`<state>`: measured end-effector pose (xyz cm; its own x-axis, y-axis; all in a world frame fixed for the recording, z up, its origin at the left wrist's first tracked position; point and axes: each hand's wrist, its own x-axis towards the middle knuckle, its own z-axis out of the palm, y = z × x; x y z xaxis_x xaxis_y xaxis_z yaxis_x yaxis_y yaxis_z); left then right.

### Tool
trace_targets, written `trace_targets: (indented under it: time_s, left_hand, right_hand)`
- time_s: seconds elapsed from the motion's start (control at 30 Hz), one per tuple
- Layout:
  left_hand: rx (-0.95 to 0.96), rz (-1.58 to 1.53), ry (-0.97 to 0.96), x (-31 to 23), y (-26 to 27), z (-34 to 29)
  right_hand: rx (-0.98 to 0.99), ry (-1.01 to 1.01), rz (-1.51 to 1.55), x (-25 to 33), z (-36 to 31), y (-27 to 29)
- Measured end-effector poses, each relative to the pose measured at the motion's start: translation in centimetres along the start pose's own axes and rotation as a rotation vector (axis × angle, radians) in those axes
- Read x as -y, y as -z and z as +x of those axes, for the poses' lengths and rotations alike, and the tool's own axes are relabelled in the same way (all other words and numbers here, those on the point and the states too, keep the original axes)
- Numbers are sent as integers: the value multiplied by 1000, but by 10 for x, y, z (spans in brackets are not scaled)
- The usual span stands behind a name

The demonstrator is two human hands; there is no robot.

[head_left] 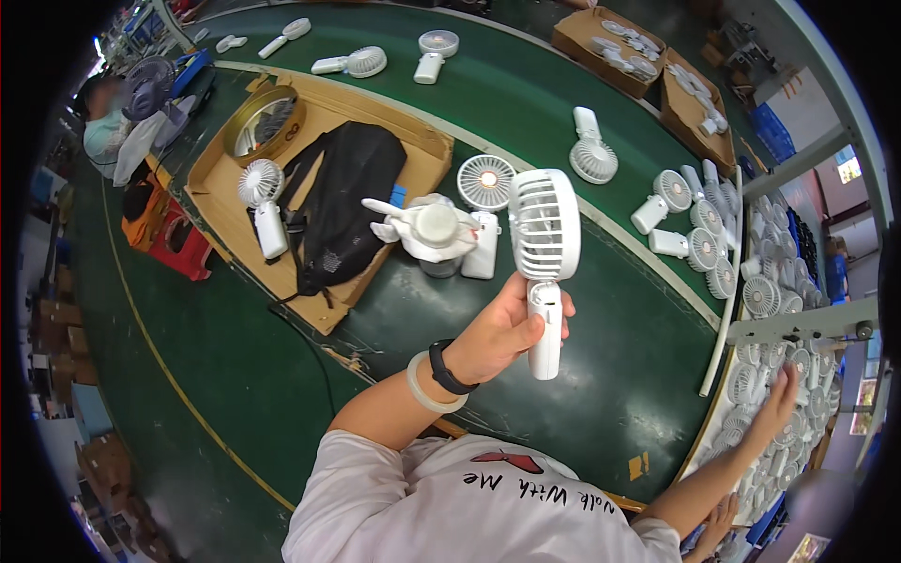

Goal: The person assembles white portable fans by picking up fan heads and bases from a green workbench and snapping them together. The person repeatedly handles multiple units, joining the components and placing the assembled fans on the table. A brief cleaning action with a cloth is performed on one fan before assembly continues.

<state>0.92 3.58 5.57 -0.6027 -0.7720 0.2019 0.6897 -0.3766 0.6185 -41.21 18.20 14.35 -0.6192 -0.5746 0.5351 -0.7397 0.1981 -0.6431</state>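
My left hand (507, 328) is closed around the handle of a white handheld fan (546, 225), held upright above the green table. My right hand (777, 402) reaches out to the right over a mass of white handheld fans (751, 436), its fingers stretched out and nothing visible in them. Whether it touches a fan I cannot tell. Just beyond the held fan, another white fan (487, 182) lies on the table. Beside that one, a crumpled white cloth (430, 227) sits on top of a small container (439, 266).
At left, a cardboard tray (352, 300) holds a black bag (352, 192), a fan (267, 208) and a round tin (266, 124). More fans lie on the green belt (526, 103). Boxes of fans (610, 52) stand far right. Another person's hand (718, 527) shows at lower right.
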Motion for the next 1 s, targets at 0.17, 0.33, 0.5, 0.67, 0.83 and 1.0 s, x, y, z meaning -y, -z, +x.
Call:
trace_targets:
  time_s: [0.17,0.33,0.5,0.67,0.83,1.0]
  left_hand:
    - [-136,119,-182,-33,10,-30]
    - [-330,206,-434,-67,22,-55]
    - [-396,380,-597,-87,33,-76]
    - [-417,520,-698,-89,49,-75]
    - [-550,906,-727,-83,59,-61]
    - [-528,971,-836,-72,68,-45]
  right_hand:
    - [857,47,564,163,-86,-208]
    - [1076,445,645,246,-155,-314]
    - [1126,359,752,273,-174,-345]
    - [1174,203,916,276,-144,-305]
    - [663,993,170,301,-128,-241]
    - [636,1043,-53,294,-129,-237]
